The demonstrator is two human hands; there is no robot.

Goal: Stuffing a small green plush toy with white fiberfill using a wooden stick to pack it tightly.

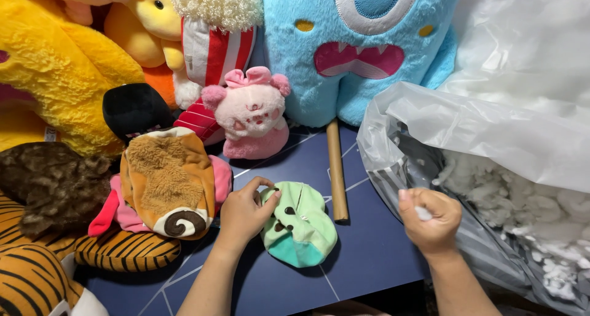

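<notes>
Head view: a dark blue table [369, 254] crowded with plush toys along its far and left edges.
Left hand [243, 214]: fingers pinched on the upper edge of a flat, unfilled green plush skin [301, 227], which lies near the table's front edge, about midway along it.
Right hand [430, 218]: closed around a small white tuft of stuffing [423, 213], at the mouth of the bag.
Doing it well: judging by the limp skin, small tufts suit it best, with the opening held wide by the pinching fingers.
Container: a clear plastic bag [467, 125] at the right edge, full of loose white fibre fill [522, 199].
Beside the skin: a cardboard tube [336, 168], just to its right.
</notes>
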